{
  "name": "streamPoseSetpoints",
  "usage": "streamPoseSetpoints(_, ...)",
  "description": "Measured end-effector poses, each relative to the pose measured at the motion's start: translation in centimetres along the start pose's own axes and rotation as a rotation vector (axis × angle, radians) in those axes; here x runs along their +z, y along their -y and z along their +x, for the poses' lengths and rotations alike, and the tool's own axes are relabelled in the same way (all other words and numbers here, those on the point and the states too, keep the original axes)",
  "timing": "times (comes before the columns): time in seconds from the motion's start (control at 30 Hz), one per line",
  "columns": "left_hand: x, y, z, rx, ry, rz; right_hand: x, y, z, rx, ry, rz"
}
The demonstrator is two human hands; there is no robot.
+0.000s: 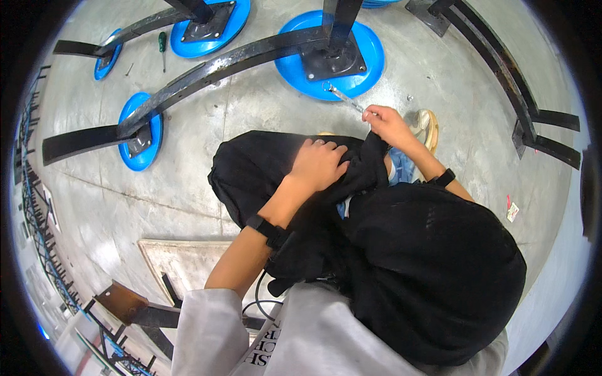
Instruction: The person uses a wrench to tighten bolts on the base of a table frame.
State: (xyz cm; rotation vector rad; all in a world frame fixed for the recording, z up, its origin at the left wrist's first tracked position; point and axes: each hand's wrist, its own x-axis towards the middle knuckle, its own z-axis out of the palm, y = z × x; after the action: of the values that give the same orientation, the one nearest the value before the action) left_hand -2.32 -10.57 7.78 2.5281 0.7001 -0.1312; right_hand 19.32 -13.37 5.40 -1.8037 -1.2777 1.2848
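Note:
My right hand is closed around one end of a silver spanner. The tool's ring end reaches over the near rim of a round blue disc. On that disc sits a black square plate with bolts at its corners, joined to a curved black metal frame. My left hand lies flat on my black-clad knee, fingers a little apart and holding nothing. A second blue disc carries another bolted black plate at the upper middle.
A green-handled screwdriver lies on the concrete floor. More blue discs support frame ends on the left. Another black frame stands at right. Behind my left forearm are a pale board and a rusty metal bracket.

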Motion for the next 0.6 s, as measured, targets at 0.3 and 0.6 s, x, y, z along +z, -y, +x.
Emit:
streamPoseSetpoints(0.3,-1.0,2.6,1.6,-0.085,-0.119,-0.525,1.2,-1.8,3.0,0.116,0.079,0.16)
streamPoseSetpoints(0.6,0.1,8.2,7.1,-0.544,-0.369,-0.582,2.3,-1.4,5.4,0.159,0.096,0.242)
